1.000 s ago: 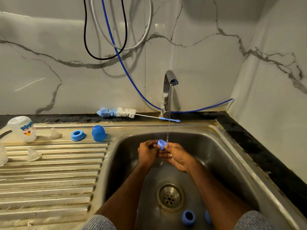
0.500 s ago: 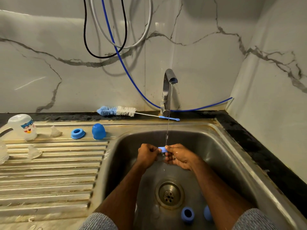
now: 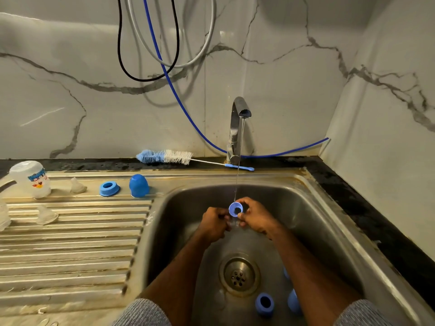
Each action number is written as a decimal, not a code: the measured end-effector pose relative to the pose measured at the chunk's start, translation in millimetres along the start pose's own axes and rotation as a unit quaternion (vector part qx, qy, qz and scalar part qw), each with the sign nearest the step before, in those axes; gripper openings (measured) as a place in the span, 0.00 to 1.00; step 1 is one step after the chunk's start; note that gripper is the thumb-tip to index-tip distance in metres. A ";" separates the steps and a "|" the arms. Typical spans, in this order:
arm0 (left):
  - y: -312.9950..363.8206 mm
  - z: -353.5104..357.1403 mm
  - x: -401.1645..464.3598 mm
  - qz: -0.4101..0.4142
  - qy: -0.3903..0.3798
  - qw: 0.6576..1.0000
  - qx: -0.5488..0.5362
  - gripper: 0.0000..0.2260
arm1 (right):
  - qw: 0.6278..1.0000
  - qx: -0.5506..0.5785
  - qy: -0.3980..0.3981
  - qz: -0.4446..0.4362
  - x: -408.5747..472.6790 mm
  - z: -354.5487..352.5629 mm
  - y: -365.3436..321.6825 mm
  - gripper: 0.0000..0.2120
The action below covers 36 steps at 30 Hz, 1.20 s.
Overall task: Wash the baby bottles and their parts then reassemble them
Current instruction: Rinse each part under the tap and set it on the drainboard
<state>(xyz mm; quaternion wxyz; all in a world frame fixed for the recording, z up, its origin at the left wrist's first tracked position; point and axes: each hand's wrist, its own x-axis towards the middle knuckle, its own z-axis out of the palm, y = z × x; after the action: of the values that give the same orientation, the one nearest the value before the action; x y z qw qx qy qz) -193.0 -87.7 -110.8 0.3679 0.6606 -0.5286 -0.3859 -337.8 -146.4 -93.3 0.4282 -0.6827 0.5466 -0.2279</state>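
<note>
Both hands grip a blue plastic ring (image 3: 235,209) under the tap's (image 3: 237,123) thin stream, over the steel sink (image 3: 317,222): left hand (image 3: 215,223) curled at its lower edge, right hand (image 3: 256,217) pinching its rim. Forearms reach in from below. Ring round, hollow, smooth.

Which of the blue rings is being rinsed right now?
The blue ring held under the water stream by both hands; the others rest on the drainboard and sink floor.
</note>
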 end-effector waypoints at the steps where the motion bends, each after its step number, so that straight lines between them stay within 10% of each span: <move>1: 0.9 -1.2 0.0 0.007 0.004 1.000 -0.008 0.18 | 1.000 0.002 0.008 -0.006 -0.5 1.3 0.3 0.16; 17: 27.2 -67.8 -67.7 0.055 0.127 0.986 0.093 0.10 | 0.922 0.363 -0.135 0.025 -42.3 20.9 -55.1 0.10; 26: 8.1 -177.7 -123.1 0.058 0.225 0.964 0.130 0.11 | 0.992 -0.003 -0.043 -0.117 -71.5 51.9 -88.2 0.23; 36: -48.9 -287.6 -174.1 -0.037 0.276 0.945 0.174 0.10 | 0.971 -0.022 -0.032 -0.236 -71.6 178.2 -197.8 0.33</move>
<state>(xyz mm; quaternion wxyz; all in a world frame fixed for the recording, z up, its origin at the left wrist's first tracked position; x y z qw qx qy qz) 60.8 114.2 -9.3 0.3645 0.8137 -0.4408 -0.1042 -111.3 -12.1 -11.5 0.3642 -0.8087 0.3606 -0.2887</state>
